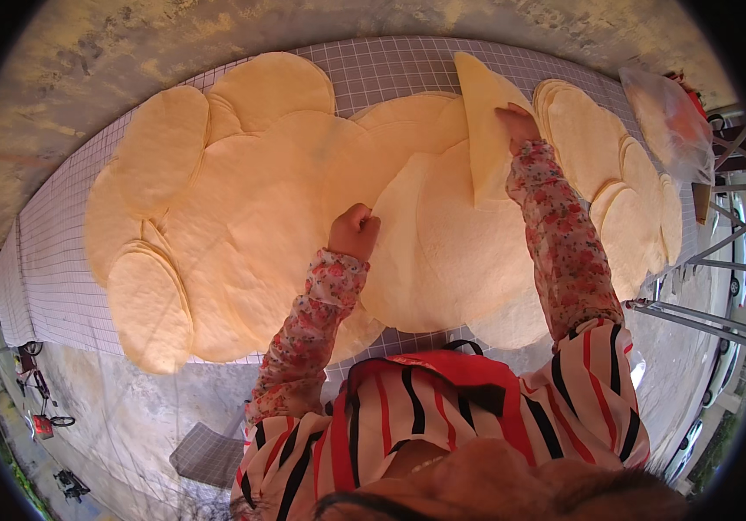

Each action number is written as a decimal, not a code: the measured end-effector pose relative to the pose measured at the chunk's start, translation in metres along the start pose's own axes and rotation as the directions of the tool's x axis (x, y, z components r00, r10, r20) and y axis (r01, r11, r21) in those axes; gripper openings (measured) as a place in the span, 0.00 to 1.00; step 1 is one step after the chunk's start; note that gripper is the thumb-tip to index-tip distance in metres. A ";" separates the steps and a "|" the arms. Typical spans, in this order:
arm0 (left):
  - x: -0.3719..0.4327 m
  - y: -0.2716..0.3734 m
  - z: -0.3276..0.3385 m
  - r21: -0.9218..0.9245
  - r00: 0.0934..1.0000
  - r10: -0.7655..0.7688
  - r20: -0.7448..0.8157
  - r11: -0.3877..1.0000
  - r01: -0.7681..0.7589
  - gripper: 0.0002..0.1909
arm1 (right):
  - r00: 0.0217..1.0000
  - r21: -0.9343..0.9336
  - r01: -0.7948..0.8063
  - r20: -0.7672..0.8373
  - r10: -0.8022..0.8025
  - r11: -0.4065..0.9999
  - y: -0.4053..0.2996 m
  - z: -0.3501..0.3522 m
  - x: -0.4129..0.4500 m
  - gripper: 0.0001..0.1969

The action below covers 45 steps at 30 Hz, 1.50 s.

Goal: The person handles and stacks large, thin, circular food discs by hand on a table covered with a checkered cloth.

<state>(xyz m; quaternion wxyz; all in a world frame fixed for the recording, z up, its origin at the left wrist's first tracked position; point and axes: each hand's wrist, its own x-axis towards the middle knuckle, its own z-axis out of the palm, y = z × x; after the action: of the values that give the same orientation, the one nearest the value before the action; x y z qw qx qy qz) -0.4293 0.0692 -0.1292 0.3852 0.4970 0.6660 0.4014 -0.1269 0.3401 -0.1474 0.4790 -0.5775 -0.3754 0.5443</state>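
Thin, round, cream-coloured sheets that look like flatbread (268, 215) lie overlapping on a grey checked cloth (392, 65). My left hand (352, 232) is closed, with its thumb and fingers at the edge of a pale sheet (405, 208) in the middle; the fingertips are partly hidden. Farther off and to the right, my right hand (517, 125) grips a folded sheet (487, 98). That sheet's straight edge rises above the layers below it. Whether both hands touch the same sheet, I cannot tell.
Smaller stacks of round sheets (584, 130) lie along the right side, and others (155, 306) at the left. A clear plastic bag (666, 124) sits at the table's right end. Metal frame bars (698, 319) stand to the right. A checked stool or seat (210, 456) is near my left side.
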 end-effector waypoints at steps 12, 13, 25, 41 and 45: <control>-0.007 -0.055 -0.007 -0.396 0.894 -0.215 0.394 0.838 0.376 0.11 | 0.945 -0.571 0.326 0.193 -0.263 0.753 -0.204 -0.160 -0.154 0.08; -0.006 -0.049 -0.005 -0.389 0.890 -0.174 0.422 0.852 0.351 0.13 | 0.891 -0.694 0.440 0.258 -0.374 0.570 -0.165 -0.149 -0.156 0.05; -0.038 0.047 0.016 -0.644 0.786 0.290 0.546 0.745 0.172 0.25 | 0.973 -0.643 0.120 -0.075 -0.218 0.757 0.074 -0.015 -0.177 0.08; -0.057 0.100 0.114 -0.568 0.564 0.305 0.768 0.730 0.379 0.13 | 0.952 0.577 -0.264 0.287 0.110 0.773 0.000 -0.085 -0.234 0.24; -0.074 0.133 0.119 -0.664 0.389 0.563 0.729 0.719 0.206 0.05 | 0.874 0.468 -0.456 0.397 0.281 0.757 -0.061 -0.110 -0.241 0.27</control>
<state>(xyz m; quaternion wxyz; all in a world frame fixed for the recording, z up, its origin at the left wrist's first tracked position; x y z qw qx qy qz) -0.2578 0.0395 -0.0441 0.7791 0.5330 0.0924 0.3169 -0.0431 0.1101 -0.0295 0.4422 -0.3882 -0.1497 0.7946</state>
